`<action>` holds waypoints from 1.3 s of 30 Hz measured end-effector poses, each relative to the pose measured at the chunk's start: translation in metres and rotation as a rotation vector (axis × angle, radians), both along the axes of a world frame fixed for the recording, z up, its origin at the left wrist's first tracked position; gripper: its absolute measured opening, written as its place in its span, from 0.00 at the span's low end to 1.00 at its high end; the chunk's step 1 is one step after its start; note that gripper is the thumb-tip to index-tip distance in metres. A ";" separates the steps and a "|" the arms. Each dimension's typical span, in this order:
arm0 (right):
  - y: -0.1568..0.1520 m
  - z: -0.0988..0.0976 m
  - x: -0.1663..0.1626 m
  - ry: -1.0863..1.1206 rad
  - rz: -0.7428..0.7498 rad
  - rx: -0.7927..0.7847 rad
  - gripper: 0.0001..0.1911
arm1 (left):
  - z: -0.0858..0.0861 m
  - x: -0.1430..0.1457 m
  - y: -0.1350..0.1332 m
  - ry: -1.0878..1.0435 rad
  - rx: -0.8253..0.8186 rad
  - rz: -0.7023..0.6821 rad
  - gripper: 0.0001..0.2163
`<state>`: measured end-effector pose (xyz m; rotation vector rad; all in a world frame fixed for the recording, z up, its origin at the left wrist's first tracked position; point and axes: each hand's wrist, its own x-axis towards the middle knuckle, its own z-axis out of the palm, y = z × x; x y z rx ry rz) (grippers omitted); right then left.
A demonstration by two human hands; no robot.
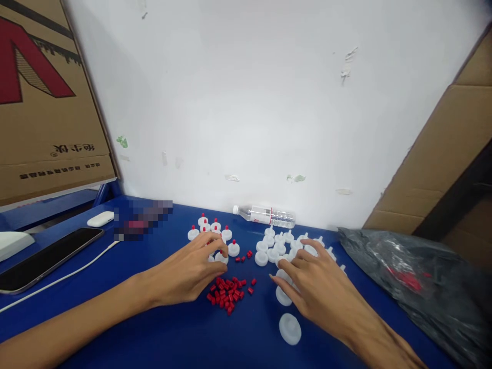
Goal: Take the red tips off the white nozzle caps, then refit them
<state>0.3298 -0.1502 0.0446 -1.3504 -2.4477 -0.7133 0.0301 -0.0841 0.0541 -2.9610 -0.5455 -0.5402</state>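
Observation:
My left hand (188, 274) rests on the blue table, its fingertips pinched on a white cap with a red plug (222, 256). Behind it stands a group of white caps fitted with red plugs (209, 228). A heap of small red plugs (227, 291) lies just right of that hand. My right hand (313, 287) lies over a cluster of plain white caps (274, 246), fingers spread and touching them. Two more white caps (289, 328) sit near my right wrist.
A clear water bottle (265, 215) lies by the white wall. A black plastic bag (418, 277) with red pieces inside sits at right. A dark phone (46, 259), a white cable and a white charger (100, 219) are at left. Cardboard boxes (42, 102) flank both sides.

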 end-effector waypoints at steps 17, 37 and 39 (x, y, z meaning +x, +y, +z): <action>0.000 -0.005 -0.002 0.052 0.074 0.023 0.20 | 0.000 0.001 0.001 0.051 0.009 -0.036 0.06; -0.007 -0.002 -0.018 0.199 0.216 0.134 0.16 | -0.013 0.006 -0.002 -0.239 -0.084 -0.026 0.13; -0.008 -0.004 -0.019 0.227 0.243 0.153 0.20 | -0.016 0.008 -0.004 -0.283 -0.103 -0.025 0.10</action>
